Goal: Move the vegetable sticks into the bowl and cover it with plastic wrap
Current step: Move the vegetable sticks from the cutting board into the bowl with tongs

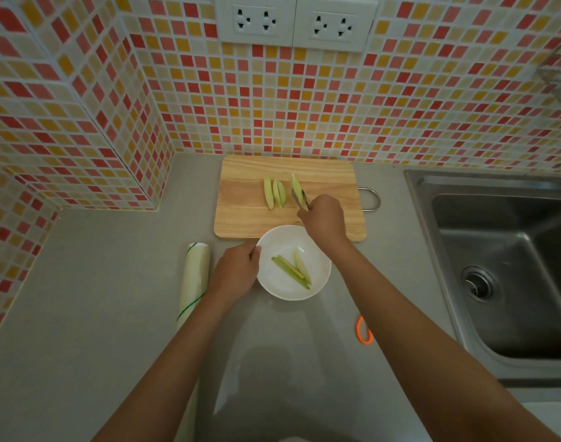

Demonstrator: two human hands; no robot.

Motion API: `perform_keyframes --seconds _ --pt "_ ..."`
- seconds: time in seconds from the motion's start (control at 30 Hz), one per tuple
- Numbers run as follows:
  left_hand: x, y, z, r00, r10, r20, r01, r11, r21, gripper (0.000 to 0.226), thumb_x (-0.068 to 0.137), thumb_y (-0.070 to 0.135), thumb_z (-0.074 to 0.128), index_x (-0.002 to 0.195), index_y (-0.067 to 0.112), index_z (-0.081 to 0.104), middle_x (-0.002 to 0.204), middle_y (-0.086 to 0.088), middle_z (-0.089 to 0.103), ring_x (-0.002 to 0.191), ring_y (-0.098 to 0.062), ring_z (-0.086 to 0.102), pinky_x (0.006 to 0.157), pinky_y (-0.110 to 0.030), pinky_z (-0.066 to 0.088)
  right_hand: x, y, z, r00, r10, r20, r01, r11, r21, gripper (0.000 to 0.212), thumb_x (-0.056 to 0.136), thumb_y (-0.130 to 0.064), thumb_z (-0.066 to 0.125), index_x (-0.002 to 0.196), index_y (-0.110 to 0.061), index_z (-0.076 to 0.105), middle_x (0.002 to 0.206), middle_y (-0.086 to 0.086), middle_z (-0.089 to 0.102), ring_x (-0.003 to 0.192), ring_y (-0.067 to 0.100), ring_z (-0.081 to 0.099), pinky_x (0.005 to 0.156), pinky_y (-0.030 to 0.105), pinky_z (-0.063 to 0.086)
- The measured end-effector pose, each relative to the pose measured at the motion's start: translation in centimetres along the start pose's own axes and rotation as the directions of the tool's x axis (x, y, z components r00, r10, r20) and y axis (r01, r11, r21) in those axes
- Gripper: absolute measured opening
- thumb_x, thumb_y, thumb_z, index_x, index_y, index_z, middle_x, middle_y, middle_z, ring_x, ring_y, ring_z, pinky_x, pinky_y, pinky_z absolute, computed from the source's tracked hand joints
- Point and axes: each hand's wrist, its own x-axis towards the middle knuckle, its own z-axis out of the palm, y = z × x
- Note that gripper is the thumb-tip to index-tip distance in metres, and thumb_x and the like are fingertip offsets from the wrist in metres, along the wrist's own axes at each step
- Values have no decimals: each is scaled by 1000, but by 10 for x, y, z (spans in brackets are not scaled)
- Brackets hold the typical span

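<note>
— Vegetable sticks [275, 193], pale green: where do they lie?

— Three lie side by side near the middle of the wooden cutting board [240, 215], pointing roughly away from the person. Just to their right one more stick [295, 183] is caught in the tips of metal tongs [299, 200]. A few others [293, 269] already rest inside the white bowl [317, 250], crossing each other at a slant.

— Who has the tongs?

— The right hand [323, 220], fingers curled round the handles, reaching over the bowl's far rim onto the board. The tong tips are closed against the stick.

— And the other hand?

— The left hand [237, 271] grips the bowl's left rim, thumb over the edge and fingers curled at the outside.

— Where does the bowl stand?

— On the grey counter [113, 314], touching or slightly overlapping the near edge of the board.

— The plastic wrap?

— A roll [194, 279] lies on the counter left of the bowl, running towards the person, partly behind the left forearm. A thin green line crosses it; no writing on it can be read.

— Any labels elsewhere?

— None legible. Two white double sockets [295, 22] sit on the mosaic tile wall [400, 106], unmarked as far as shows. An orange loop [364, 330] lies on the counter beside the right forearm, and a steel sink [511, 266] is at the right. A wire handle [373, 199] sticks out of the board's right edge.
</note>
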Motion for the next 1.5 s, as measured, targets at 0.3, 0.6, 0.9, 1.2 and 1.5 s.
perform_keyframes --seconds 0.3,0.6,0.9,1.2,1.5 --pt "1 1 0 1000 -25 13 25 1000 -13 32 99 28 37 105 14 65 88 -7 68 82 -28 62 72 -35 48 -108 40 -2 982 5 188 17 993 -113 36 78 -18 63 50 -12 41 47 -1 31 43 13 34 42 25 25" --pt "0 1 0 1000 -12 15 12 1000 3 34 99 29 37 112 15 65 100 -9 71 92 -28 62 79 -37 49 -56 6 -10 999 -47 15 48 997 -65 37 78 -22 63 49 -13 40 48 -3 35 43 11 35 41 25 19" --pt "1 0 0 1000 -13 19 13 1000 3 34 99 29 36 111 15 65 99 -10 71 91 -28 63 76 -36 49 24 -21 22 995 -23 102 46 973 -227 8 84 -11 59 85 -4 63 96 14 67 94 32 65 63 29 39" --pt "1 1 -1 1000 -10 21 10 1000 6 34 99 27 37 111 12 65 101 -12 70 94 -30 62 81 -40 50 -3 -8 -7 996 -68 54 72 996 -61 44 81 -7 59 46 -13 33 48 0 32 47 18 38 42 27 19" --pt "2 1 0 1000 -18 16 18 1000 -2 34 99 27 37 110 13 65 101 -10 70 94 -28 62 81 -38 49 -111 35 -11 979 -15 201 48 986 -162 29 79 -15 60 54 -8 47 48 0 32 49 19 39 40 25 23"
